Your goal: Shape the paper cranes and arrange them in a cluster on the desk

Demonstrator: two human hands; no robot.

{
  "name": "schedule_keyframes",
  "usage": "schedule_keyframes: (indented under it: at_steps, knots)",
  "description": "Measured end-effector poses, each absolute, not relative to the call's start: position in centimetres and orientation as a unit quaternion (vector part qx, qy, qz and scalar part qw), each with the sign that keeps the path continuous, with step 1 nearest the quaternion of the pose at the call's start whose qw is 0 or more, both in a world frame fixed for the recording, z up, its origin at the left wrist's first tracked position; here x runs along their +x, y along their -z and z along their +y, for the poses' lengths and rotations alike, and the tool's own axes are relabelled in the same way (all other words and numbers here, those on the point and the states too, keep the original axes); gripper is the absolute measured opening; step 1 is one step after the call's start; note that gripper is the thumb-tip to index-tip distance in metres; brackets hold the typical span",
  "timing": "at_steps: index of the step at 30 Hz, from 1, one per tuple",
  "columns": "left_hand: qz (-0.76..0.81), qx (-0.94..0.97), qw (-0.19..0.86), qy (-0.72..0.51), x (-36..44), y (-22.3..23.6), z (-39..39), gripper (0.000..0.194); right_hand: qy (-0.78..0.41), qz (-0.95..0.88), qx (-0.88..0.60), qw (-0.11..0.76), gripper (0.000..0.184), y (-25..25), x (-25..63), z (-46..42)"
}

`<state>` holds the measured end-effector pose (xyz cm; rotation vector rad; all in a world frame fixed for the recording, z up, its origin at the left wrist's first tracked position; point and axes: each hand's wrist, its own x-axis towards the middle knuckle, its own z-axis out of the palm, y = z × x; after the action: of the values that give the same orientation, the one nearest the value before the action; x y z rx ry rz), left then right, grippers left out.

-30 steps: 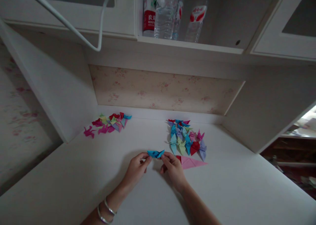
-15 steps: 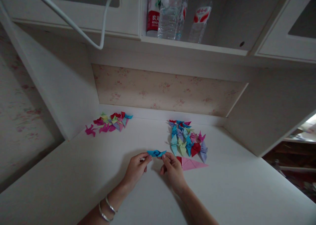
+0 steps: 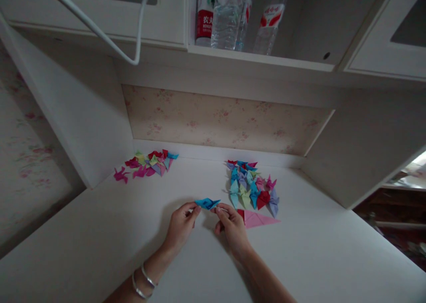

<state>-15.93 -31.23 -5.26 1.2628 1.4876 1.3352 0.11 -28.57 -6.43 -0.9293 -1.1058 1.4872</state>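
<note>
Left hand (image 3: 180,225): I see it pinching the blue paper (image 3: 207,204).
Right hand (image 3: 232,226): pinching its other end.
Pink paper (image 3: 260,219): just right of both hands.

A white left panel (image 3: 83,116) and right panel (image 3: 366,147) close off the counter (image 3: 319,245) at its rear corners; above its back edge runs beige floral wallpaper (image 3: 213,121) under a white overhead cabinet (image 3: 259,59). Past the left edge stands a flowered wall (image 3: 29,156), past the right, dark shelving (image 3: 392,205); the light is dim, brighter at far right
</note>
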Motion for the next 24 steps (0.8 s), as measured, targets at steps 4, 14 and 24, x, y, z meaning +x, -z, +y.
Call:
schedule_keyframes:
  at_steps: [4, 14, 24]
  knots:
    - [0.586, 0.514, 0.363, -0.511, -15.9, 5.4, -31.2, 0.042, -0.606, -0.482, -0.384, 0.503, 0.036, 6.6, 0.2, -28.5]
    - [0.580, 0.538, 0.366, -0.490, -16.1, 5.5, -31.0, 0.042, -0.615, -0.469, -0.373, 0.512, 0.032, 6.6, 0.3, -28.4]
    - [0.530, 0.713, 0.203, -0.411, -18.8, 2.5, -29.3, 0.028, -0.626, -0.448, -0.365, 0.523, 0.035, 6.3, 0.7, -28.1]
